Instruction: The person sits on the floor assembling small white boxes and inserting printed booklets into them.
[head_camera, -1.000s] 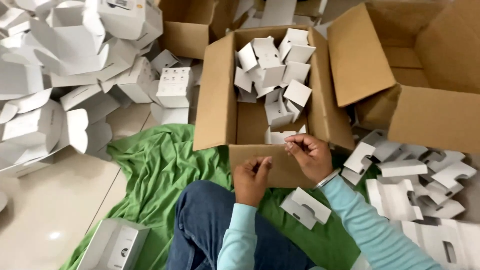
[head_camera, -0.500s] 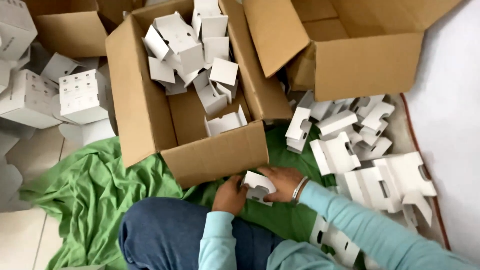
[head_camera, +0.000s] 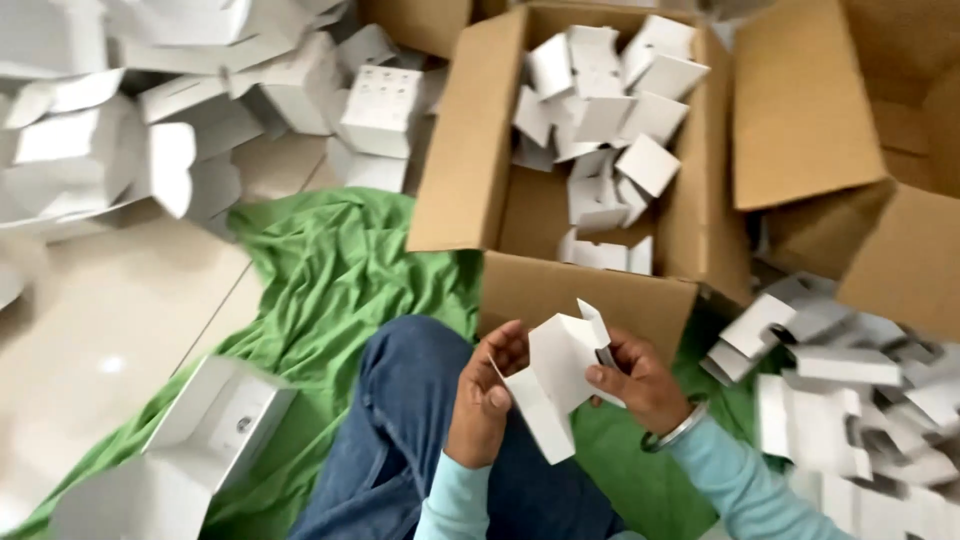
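On a green cloth (head_camera: 330, 270) spread over the floor, the left hand (head_camera: 485, 405) and right hand (head_camera: 640, 380) both grip a white folded carton (head_camera: 555, 375), at 6 o'clock below the open cardboard box (head_camera: 470, 150).

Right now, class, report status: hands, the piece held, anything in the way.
Left hand and right hand both grip a white carton blank, partly folded. Open cardboard box just ahead.

Motion-blurred white carton pile (head_camera: 860, 400) at right, second cardboard box (head_camera: 860, 150) cut off, possibly open.
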